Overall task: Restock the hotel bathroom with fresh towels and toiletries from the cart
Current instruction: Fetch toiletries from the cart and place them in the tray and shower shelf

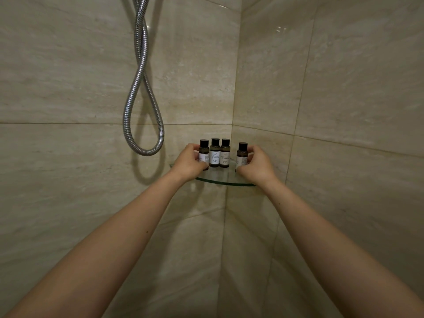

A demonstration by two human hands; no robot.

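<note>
four small dark-capped bottles (214,153) stand upright on the glass corner shelf (220,178). the left hand (189,162) curls its fingers round the leftmost bottle (204,154), and the right hand (255,165) pinches the rightmost bottle (242,154), which sits a little apart. between the hands the middle pair (225,153) stand side by side, and the shower hose (143,88) loops above the left hand.

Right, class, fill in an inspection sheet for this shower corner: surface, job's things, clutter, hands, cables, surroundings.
Surface: glass corner shelf, mounted where two walls meet.
Job's things: four dark-capped bottles upright on the shelf: leftmost bottle, middle pair side by side, rightmost bottle set apart.
Clutter: nothing seen.
Hands: left hand grips the leftmost bottle; right hand grips the rightmost bottle.
Cables: nothing seen; a metal shower hose hangs looped at left.
Surroundings: beige tiled walls.
</note>
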